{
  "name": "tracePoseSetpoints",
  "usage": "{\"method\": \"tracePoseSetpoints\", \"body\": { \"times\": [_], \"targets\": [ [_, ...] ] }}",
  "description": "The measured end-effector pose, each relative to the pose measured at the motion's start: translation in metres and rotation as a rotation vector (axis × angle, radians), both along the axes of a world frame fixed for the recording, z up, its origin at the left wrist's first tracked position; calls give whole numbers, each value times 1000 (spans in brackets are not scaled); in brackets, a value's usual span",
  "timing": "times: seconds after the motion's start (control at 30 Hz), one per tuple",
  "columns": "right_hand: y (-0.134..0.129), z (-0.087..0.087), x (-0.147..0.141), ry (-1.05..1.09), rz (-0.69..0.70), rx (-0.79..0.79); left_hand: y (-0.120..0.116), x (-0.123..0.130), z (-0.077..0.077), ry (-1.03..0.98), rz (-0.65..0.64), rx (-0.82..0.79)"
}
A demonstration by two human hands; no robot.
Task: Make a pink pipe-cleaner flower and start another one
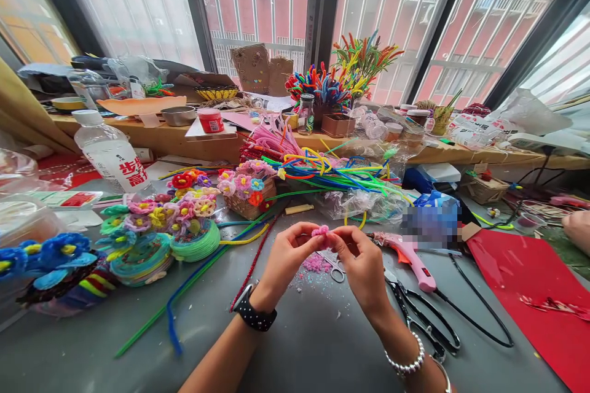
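Observation:
Between the fingertips of both hands is a small pink fuzzy piece (320,231). My left hand (288,253), with a dark dotted watch band at the wrist, pinches it from the left. From the right, my right hand (362,261) pinches it with thumb and index finger; a beaded bracelet circles that wrist. Beneath the hands, pink fuzzy trimmings (316,263) lie on the grey table (308,344), beside small scissors (338,272) partly hidden by the right hand. A pink glue gun (417,269) rests to the right of that hand, and black-handled scissors (426,313) lie nearer.
Colourful fuzzy flowers in baskets (196,241) crowd the left, near a white-capped bottle (108,156). Loose pipe cleaners (332,172) lie behind the hands. Red sheet material (525,282) covers the right side, where another person's hand (577,229) shows at the edge.

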State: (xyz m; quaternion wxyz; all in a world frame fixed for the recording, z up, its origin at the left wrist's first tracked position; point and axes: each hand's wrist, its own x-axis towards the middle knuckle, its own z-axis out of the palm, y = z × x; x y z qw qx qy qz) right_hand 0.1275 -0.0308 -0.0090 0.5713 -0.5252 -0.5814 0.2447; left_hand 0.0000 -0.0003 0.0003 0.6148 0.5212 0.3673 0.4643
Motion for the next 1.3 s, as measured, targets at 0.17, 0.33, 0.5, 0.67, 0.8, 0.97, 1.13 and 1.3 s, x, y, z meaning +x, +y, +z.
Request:
{"method": "tracePoseSetpoints", "body": {
  "times": [0.17, 0.33, 0.5, 0.67, 0.8, 0.97, 1.13, 1.3],
  "targets": [
    [6, -5, 4, 101, 8, -101, -2, 4, -1, -33, -24, -71],
    [5, -4, 4, 86, 14, -51, -3, 7, -2, -54, 37, -73],
    [4, -7, 2, -101, -70, 38, -2, 6, -5, -18, 2, -64],
    [8, -9, 8, -180, -35, 23, -1, 6, -4, 36, -28, -63],
    [11, -7, 14, -108, 113, -68, -1, 4, -4, 9, -60, -112],
    [11, -3, 15, -117, 140, -64, 2, 1, -7, -36, -111, -124],
    [9, -8, 12, -377, -35, 80, 3, 2, -7, -57, -23, -119],
    [9, -14, 10, -783, -134, 216, 0, 3, -6, -53, -74, -123]
  ]
}}
